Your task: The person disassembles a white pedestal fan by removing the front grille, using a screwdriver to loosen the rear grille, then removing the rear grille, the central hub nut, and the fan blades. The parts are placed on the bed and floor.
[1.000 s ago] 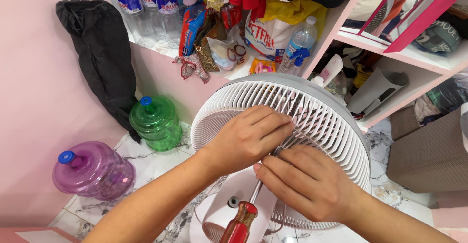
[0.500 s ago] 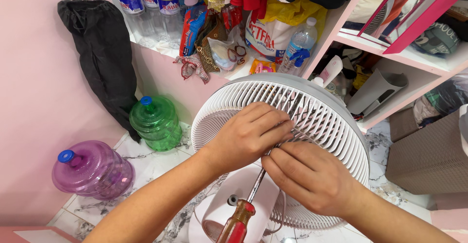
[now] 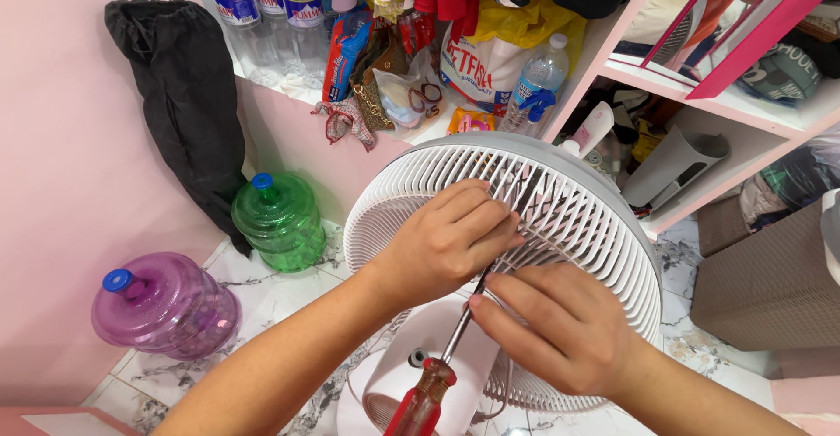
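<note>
Head view: left hand (image 3: 442, 244) curled, fingers pressed together on the white fan grille (image 3: 577, 217). Right hand (image 3: 560, 331) fingers slightly spread, laid over the screwdriver (image 3: 437, 379) shaft against the grille. Red handle jutted below both hands, untouched. Green jug (image 3: 280, 222) and purple jug (image 3: 166, 305) stood well left of the fingers.

Fan grille (image 3: 577, 200): white plastic, matt, ribbed slats. Fan base (image 3: 442, 348): white plastic, smooth, faint sheen. Screwdriver (image 3: 433, 382): handle translucent red plastic, glossy; shaft bright bare metal. Green jug (image 3: 280, 219) and purple jug (image 3: 166, 306): clear tinted plastic, glossy, blue caps. Black bag (image 3: 179, 95): matt cloth, creased. Floor (image 3: 262, 292): marble-look tile, polished. Wall (image 3: 61, 182): pink, matt, smooth. Basket (image 3: 770, 279): woven, rough, brown.
</note>
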